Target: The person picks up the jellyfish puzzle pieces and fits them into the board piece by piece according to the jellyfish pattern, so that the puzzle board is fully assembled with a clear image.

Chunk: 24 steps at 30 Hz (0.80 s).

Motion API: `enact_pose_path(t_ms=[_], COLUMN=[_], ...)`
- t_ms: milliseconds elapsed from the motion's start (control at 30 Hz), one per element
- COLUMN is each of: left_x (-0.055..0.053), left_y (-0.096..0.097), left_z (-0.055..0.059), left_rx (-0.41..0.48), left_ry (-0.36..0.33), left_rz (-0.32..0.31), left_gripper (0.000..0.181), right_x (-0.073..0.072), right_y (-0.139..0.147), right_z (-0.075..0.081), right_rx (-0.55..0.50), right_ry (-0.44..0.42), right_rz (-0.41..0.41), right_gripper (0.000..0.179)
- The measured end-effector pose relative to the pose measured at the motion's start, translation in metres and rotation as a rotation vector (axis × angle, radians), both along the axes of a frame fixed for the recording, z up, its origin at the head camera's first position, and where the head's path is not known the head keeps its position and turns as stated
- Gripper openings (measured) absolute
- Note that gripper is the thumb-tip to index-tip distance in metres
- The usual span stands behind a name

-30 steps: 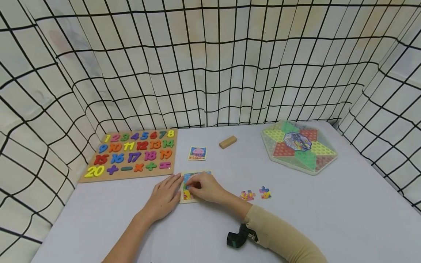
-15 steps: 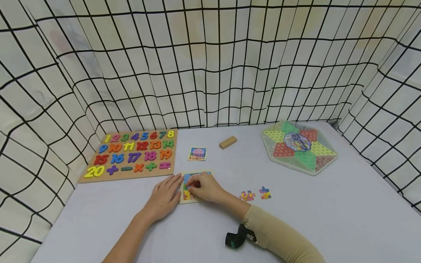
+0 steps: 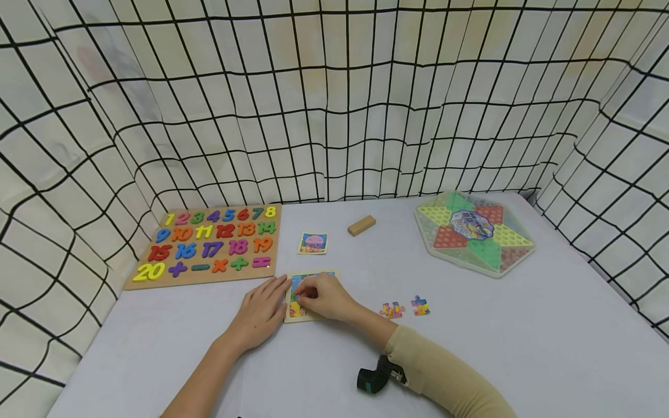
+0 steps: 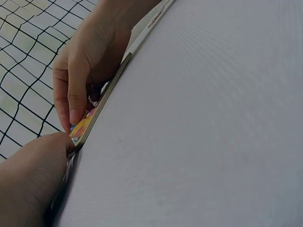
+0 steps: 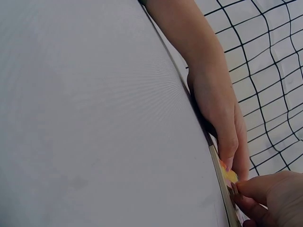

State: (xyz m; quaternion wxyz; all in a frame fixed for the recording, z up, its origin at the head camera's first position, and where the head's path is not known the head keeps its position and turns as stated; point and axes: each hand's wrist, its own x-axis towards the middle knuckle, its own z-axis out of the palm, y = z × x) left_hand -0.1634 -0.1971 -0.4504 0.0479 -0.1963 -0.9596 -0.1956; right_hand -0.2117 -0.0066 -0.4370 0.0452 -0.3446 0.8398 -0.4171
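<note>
A small jigsaw puzzle board (image 3: 299,320) with a pale wooden rim lies on the table, its sea picture partly covered. Along its left edge rests my left hand (image 3: 261,313), fingers stretched out and touching the rim. Over the board, my right hand (image 3: 328,297) pinches a small thin puzzle piece (image 5: 233,188) between thumb and fingers; the piece is mostly hidden. Yellow and pink picture parts (image 4: 83,126) show beneath the fingers in the left wrist view. Loose puzzle pieces, one pink and yellow (image 3: 392,310) and one blue and yellow (image 3: 420,305), lie to the right.
A board of coloured numbers (image 3: 204,247) lies at the left. Behind the puzzle are a jellyfish picture card (image 3: 313,243) and a wooden block (image 3: 362,225). A hexagonal Chinese checkers board (image 3: 473,235) sits back right. Black netting (image 3: 347,110) surrounds the table.
Both hands stay nearly in place at the puzzle board. The right forearm shifts very slightly to the left, along with the black wrist camera. Nothing else visibly moves.
</note>
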Motion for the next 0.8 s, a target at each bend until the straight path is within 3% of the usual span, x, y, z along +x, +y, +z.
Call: enact_pose_path(t_ms=[367, 800], left_x=[0.0, -0.0005], left_y=[-0.0002, -0.0006], left_z=[-0.0007, -0.0016], left_rx=[0.009, 0.015], left_ry=[0.001, 0.002], left_rz=[-0.002, -0.001], left_gripper=[0.05, 0.05], right_x=[-0.0019, -0.0012], right_y=[0.0, -0.0004], right_z=[-0.002, -0.0023], right_rx=[0.083, 0.128], right_ry=[0.117, 0.128], right_rz=[0.004, -0.015], right_gripper=[0.013, 0.013])
